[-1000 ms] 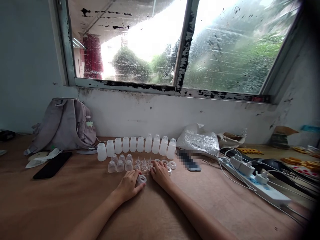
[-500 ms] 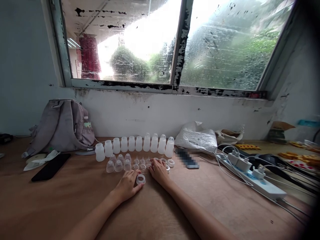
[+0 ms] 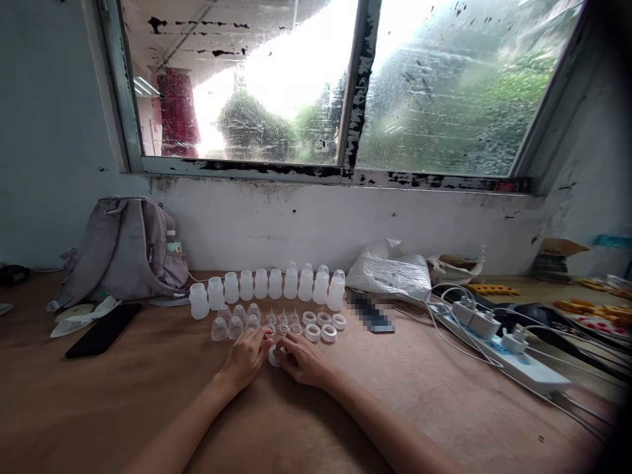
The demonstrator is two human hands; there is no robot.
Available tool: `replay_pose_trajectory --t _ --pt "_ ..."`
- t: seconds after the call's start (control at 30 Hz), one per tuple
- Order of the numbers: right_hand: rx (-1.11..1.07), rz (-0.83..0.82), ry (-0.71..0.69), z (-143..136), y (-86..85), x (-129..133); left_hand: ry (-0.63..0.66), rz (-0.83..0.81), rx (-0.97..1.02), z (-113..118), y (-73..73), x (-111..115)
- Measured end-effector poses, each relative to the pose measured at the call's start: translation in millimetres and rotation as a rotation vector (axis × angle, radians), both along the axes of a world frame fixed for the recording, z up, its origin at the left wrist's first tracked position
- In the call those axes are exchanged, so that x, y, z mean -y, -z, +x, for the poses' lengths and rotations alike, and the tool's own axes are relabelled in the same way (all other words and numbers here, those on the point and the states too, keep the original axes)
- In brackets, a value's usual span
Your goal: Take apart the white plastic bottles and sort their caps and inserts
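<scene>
A white bottle collar ring (image 3: 273, 357) lies on the table between my hands, partly covered by my right hand (image 3: 302, 359). The fingers of that hand are curled over it with the thumb tucked in. Just to the left, my left hand (image 3: 245, 357) has its fingers bent together, tips near the front clear nipples; what they pinch, if anything, is hidden. Several clear silicone nipples (image 3: 283, 328) stand in two rows beyond. To their right are several white collar rings (image 3: 313, 332), to their left several clear domed caps (image 3: 236, 327).
A row of frosted baby bottles (image 3: 245, 286) stands behind, the rightmost with domed tops. A phone (image 3: 379, 321), silver bag (image 3: 392, 271) and power strip (image 3: 523, 368) with cables are on the right. A black phone (image 3: 103, 331) and grey backpack (image 3: 118, 250) are on the left.
My right hand has come back from the nipples and rings to the collar ring near me. My left fingers have drawn in and no longer encircle that ring.
</scene>
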State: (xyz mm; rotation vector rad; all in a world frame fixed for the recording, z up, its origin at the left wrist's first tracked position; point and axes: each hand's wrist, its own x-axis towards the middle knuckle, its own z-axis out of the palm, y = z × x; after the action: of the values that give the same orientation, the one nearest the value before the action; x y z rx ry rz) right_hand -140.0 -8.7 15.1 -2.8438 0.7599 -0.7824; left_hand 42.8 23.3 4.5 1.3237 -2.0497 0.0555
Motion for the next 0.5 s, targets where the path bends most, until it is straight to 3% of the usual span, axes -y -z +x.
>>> replay_pose_trajectory --t 0.17,0.3,0.4,0.5 --pt "-0.016 0.0 0.019 -7 -2.4 3 0.021 0.023 -0.016 -4 -1.6 -2" --pt "0.057 -0.068 0.116 -38 -2.5 7 0.072 0.036 0.008 -12 0.4 -4" --pt "0.108 -0.092 0.239 -74 1.6 10 0.126 0.06 0.075 -16 2.4 -5" --pt "0.129 -0.05 0.449 -105 8.5 16 0.15 0.099 0.126 -16 3.7 -6"
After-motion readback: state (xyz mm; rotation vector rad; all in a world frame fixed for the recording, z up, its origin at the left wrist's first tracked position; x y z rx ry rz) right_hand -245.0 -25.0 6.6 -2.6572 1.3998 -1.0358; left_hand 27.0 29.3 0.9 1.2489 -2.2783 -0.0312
